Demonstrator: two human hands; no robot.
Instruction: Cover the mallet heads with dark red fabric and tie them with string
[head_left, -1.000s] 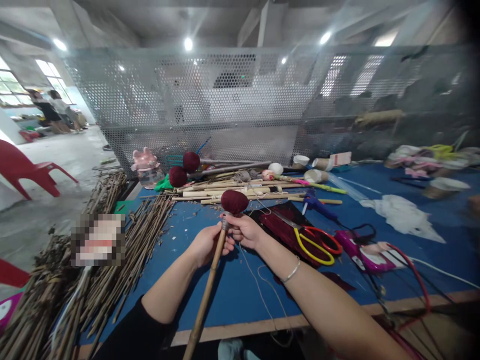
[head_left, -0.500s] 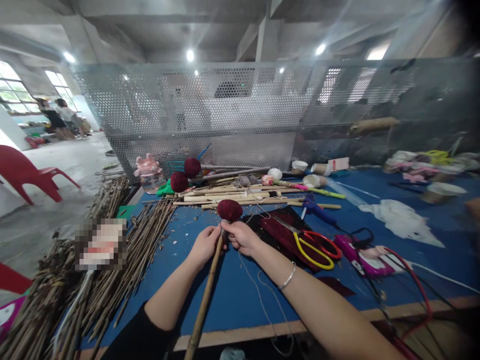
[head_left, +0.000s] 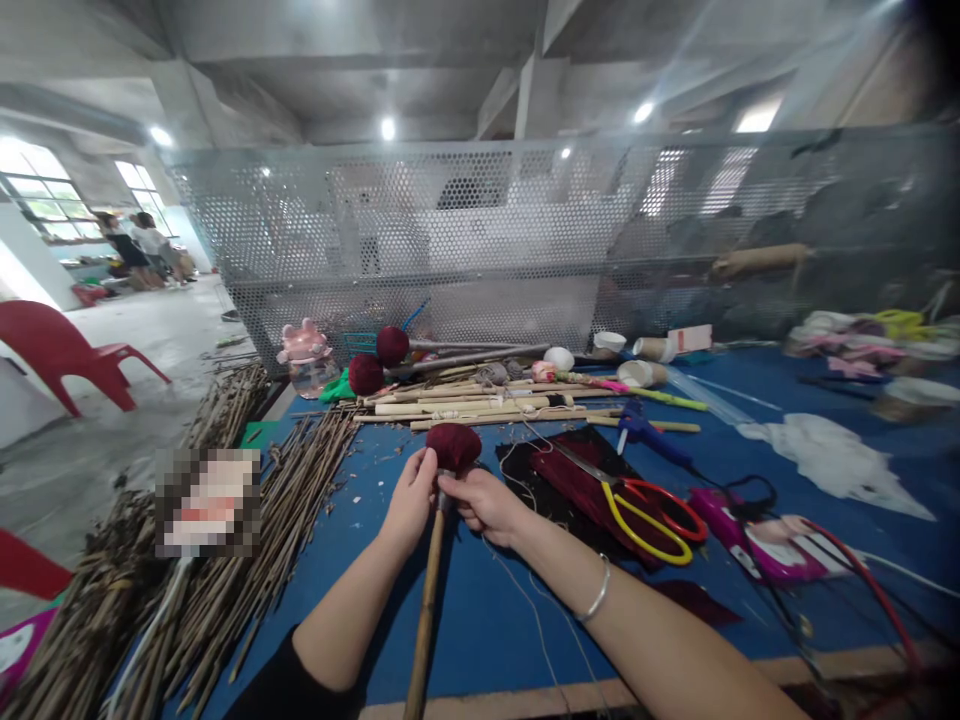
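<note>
A bamboo stick (head_left: pixel 427 600) with a dark red cloth-covered ball (head_left: pixel 453 446) on its upper end stands tilted between my hands. My left hand (head_left: pixel 409 500) is closed round the stick's neck, fingertips against the lower side of the ball. From the other side, my right hand (head_left: pixel 484 503) pinches the same neck, just under the ball, where pale wrapping shows. A thin pale string (head_left: pixel 534 612) trails down from beneath my right hand to the table's front edge. Right of the hands, scissors (head_left: pixel 646 525) with yellow and red handles lie on dark red cloth (head_left: pixel 559 468).
A blue glue gun (head_left: pixel 649 437) lies behind the scissors, and a purple-and-white device (head_left: pixel 757 535) with cables is at right. Bundled dry twigs (head_left: pixel 270 540) cover the left side. Two dark red balls (head_left: pixel 367 374) and several pale sticks (head_left: pixel 472 408) lie before a perforated metal screen (head_left: pixel 420 240).
The ball has come slightly down toward me and tipped, and the stick is more upright. My left fingers have moved up against the ball. The view has shifted a little.
</note>
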